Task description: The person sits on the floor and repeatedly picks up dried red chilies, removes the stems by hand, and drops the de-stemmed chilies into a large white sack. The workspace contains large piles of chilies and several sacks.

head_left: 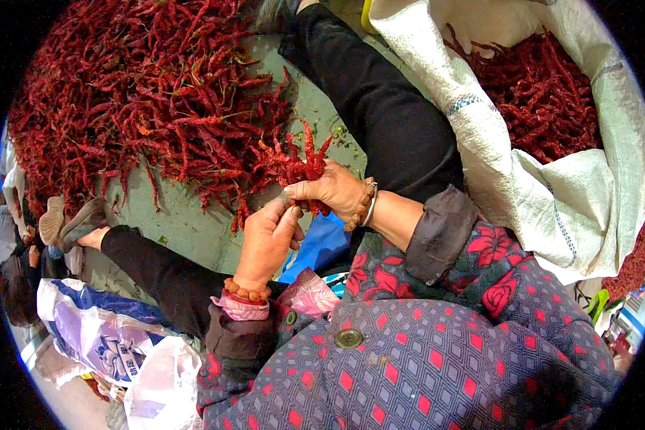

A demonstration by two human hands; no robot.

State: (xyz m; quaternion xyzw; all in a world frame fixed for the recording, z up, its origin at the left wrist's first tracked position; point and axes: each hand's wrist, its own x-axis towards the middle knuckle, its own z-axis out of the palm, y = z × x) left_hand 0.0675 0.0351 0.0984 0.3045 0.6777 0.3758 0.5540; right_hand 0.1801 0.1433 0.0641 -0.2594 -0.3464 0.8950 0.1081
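Note:
My right hand [335, 192] is wrapped round a small bunch of dried red chilies [306, 163], with their wrinkled pods fanning out past my fingers. Right up against it, my left hand [266, 236] is closed in a pinch at the lower end of the bunch. Whatever lies between those left fingertips is too small to make out. Just beyond both hands, a large heap of dried red chilies [158, 93] spreads over the grey-green floor [204, 233], some with pale stems showing.
At the right stands a white woven sack [473, 107], its mouth rolled back, with more dried chilies [545, 93] inside. My black-trousered legs [380, 93] stretch either side of the heap. Plastic bags [107, 333] lie at the lower left. A blue piece [315, 247] shows under my hands.

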